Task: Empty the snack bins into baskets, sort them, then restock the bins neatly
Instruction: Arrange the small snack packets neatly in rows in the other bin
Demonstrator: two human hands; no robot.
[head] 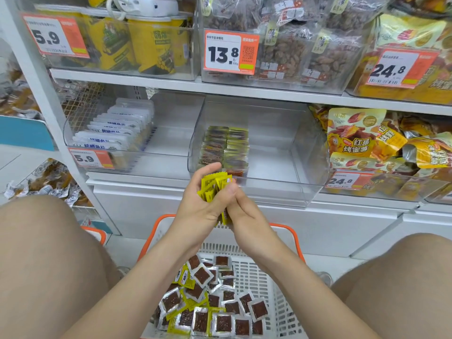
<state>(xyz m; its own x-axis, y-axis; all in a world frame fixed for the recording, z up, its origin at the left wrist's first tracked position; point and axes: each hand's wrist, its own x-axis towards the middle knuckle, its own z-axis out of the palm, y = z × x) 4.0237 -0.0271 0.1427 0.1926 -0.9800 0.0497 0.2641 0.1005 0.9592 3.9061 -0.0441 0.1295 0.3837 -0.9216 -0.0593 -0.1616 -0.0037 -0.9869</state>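
My left hand (195, 204) grips a stack of small yellow snack packets (212, 185) in front of the shelf. My right hand (241, 211) presses against the same stack from the right, thumb on its top edge. Just behind them stands a clear plastic bin (281, 152) holding two neat rows of the same packets (225, 148) along its left side. Below my arms sits a white basket with an orange rim (274, 285), holding several loose packets (210, 302), some yellow side up, some showing dark red contents.
A second clear bin (102, 143) to the left holds a row of white packets. A bin of orange-yellow snack bags (381, 148) stands to the right. The shelf above carries yellow tubs (151, 45) and bagged nuts (293, 52). My knees flank the basket.
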